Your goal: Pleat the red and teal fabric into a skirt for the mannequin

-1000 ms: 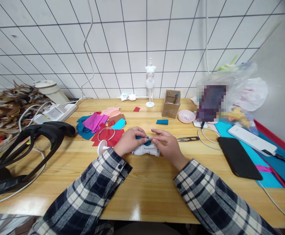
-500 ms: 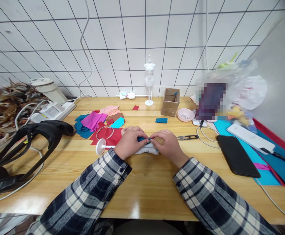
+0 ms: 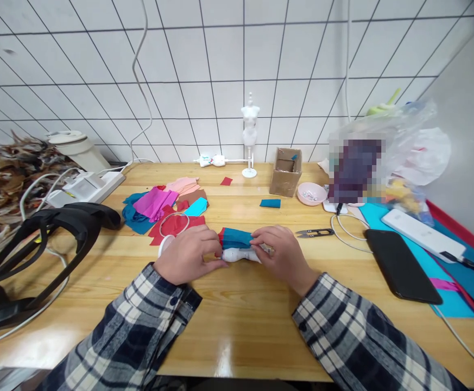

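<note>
A small white dress form [image 3: 237, 254] lies on its side on the table in front of me, its round base [image 3: 164, 244] showing past my left hand [image 3: 190, 254]. That hand is closed around the form's lower end, with the thumb along the near side. A strip of blue cloth [image 3: 239, 238] with a red edge [image 3: 221, 237] lies along the far side of the form. My right hand [image 3: 283, 254] pinches the right end of the blue cloth between thumb and fingertips, and its fingers hide the form's upper end.
Coloured cloth pieces [image 3: 155, 203] and a red piece under a hoop [image 3: 174, 224] lie at the left. Behind are a standing dress form [image 3: 250, 133], a cardboard box [image 3: 285, 172] and a pink bowl [image 3: 312, 194]. Thread snips [image 3: 316, 233] and a phone [image 3: 402, 266] lie to the right.
My hands have moved apart; the left has shifted left toward the form's base. More of the blue cloth and its red edge now shows.
</note>
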